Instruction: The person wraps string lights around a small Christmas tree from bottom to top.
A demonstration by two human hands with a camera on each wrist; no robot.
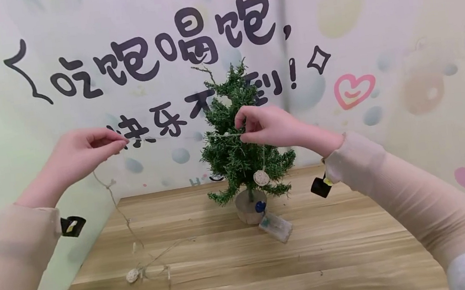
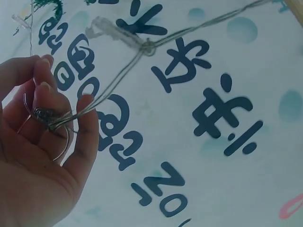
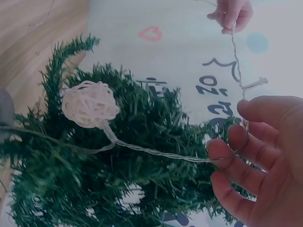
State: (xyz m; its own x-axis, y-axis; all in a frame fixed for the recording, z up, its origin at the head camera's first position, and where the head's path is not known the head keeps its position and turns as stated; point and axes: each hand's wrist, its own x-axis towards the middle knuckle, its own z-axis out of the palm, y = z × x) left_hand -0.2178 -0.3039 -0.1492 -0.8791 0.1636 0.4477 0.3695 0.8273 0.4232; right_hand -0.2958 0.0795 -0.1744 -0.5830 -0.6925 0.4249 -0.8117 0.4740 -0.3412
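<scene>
A string-light wire (image 3: 165, 155) runs between the two hands, roughly level in the head view. My left hand (image 1: 84, 152) pinches it at the left between thumb and fingertips, and a strand drops from there to the table. In front of the green artificial Christmas tree (image 1: 230, 159), my right hand (image 1: 271, 126) grips the wire's other stretch with curled fingers. Below that hand, a white woven ball light (image 1: 261, 177) hangs against the branches. Another woven ball light (image 1: 132, 275) lies on the table with loose wire. Small clear plastic pieces stick out along the wire in both wrist views.
The tree's round base (image 1: 248, 210) stands on the wooden table (image 1: 213, 281). A clear battery box (image 1: 276, 227) lies against its front, beside a small blue item (image 1: 260, 206). Behind rises a printed wall (image 1: 135, 12) with dark lettering.
</scene>
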